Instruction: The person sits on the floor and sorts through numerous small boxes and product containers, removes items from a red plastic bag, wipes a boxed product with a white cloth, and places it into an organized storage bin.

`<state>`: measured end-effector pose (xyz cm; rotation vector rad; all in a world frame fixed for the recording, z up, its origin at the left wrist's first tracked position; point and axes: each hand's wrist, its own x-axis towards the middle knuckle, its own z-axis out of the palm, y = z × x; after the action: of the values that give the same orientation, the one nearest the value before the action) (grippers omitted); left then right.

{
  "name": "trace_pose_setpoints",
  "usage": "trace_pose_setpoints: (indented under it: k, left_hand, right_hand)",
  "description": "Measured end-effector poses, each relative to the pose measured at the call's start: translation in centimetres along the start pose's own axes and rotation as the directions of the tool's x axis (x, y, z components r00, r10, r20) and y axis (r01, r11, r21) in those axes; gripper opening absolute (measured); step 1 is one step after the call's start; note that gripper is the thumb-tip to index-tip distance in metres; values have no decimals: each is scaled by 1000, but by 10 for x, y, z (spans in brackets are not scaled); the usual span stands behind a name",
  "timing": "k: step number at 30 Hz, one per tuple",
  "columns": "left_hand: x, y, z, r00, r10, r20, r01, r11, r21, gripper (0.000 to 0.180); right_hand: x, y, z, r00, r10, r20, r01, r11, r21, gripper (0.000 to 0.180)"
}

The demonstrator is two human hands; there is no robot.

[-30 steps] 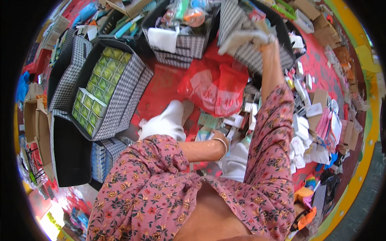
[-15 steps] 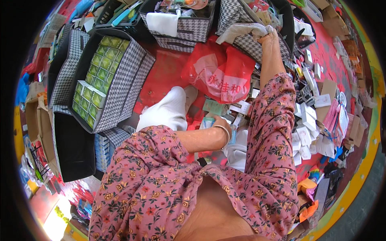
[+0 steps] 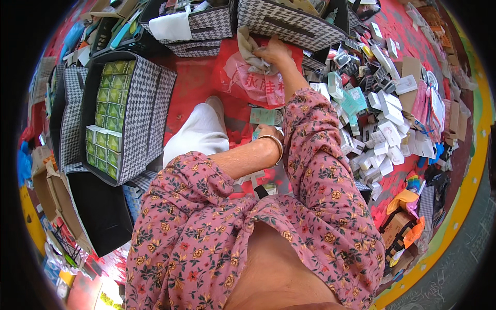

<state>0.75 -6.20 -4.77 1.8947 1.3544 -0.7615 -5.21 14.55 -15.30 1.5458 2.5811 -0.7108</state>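
Observation:
My right hand reaches far forward with its fingers closed on a crumpled beige cloth. The cloth hangs over a red plastic bag that lies on the floor. Nearer to me, my left hand, with a bangle at the wrist, is closed around a light blue-green box. Only a small edge of that box shows; my hand and forearm cover the rest. A flat pale green package lies just beyond my left hand.
At the left stands a houndstooth storage box filled with green cartons. More houndstooth bins line the far side. A heap of small white boxes spreads at the right. A black open bin sits at lower left.
My right hand has brought the cloth from the houndstooth bin's edge down and left over the red bag. My left hand keeps the box and has moved slightly farther away.

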Motion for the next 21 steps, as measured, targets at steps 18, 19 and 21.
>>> trace_pose_setpoints:
  k: [18,19,21]
  left_hand:
    - [-36,-49,-26,982,178,69,-168,977,-130,26]
    - [-46,-60,-31,981,188,55,-177,971,-161,26]
    - [-27,-101,-22,917,396,55,-400,906,140,29]
  right_hand:
    - [-173,9,-89,876,-469,112,469,883,31,19]
    - [-181,2,-86,881,-463,95,462,886,36,19]
    - [-190,-2,-83,887,-455,75,457,889,-11,17]
